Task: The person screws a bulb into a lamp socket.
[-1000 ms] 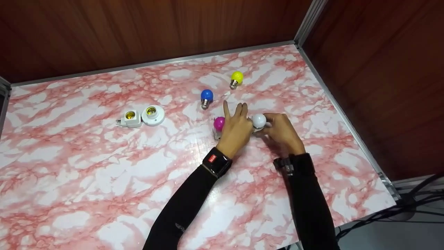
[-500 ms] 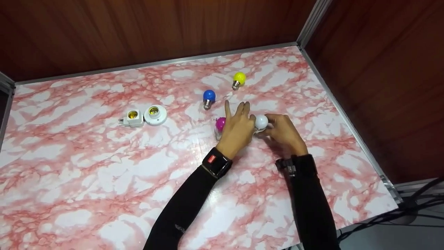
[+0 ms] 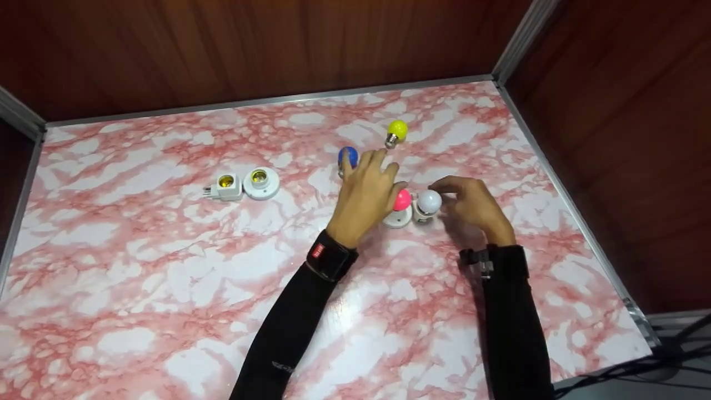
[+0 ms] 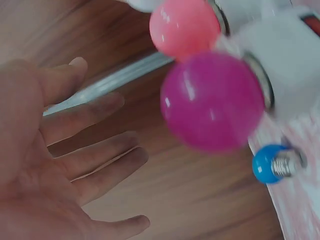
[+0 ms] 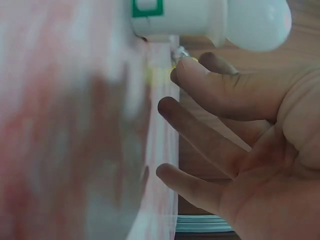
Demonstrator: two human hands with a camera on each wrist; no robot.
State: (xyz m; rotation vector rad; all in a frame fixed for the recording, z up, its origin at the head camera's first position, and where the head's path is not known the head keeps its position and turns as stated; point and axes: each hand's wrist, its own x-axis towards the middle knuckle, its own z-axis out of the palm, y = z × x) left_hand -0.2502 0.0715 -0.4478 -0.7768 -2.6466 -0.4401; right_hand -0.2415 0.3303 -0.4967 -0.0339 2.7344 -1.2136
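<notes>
My left hand (image 3: 364, 191), fingers spread, is above a magenta bulb (image 4: 212, 102) and apart from it in the left wrist view. The bulb is fitted in a white holder (image 4: 297, 62); the hand hides both in the head view. To the right a pink bulb (image 3: 401, 200) stands in a round white base (image 3: 397, 223). Beside it a white bulb (image 3: 429, 201) is fitted upright in a white socket (image 5: 182, 17) with a green mark. My right hand (image 3: 475, 205), holding nothing, has its loosely bent fingers just right of that socket.
A blue bulb (image 3: 349, 154) lies behind my left hand, partly covered by a finger. Further back lies a yellow bulb (image 3: 397, 130). At left are a pronged white socket adapter (image 3: 228, 193) and a round lamp holder (image 3: 261, 193), both without bulbs. Wood panels (image 3: 250, 55) border the marbled table.
My left hand has moved left, off the spot beside the white bulb, uncovering the pink bulb and its base. My right hand has drawn slightly away from the white bulb. The head view has shifted.
</notes>
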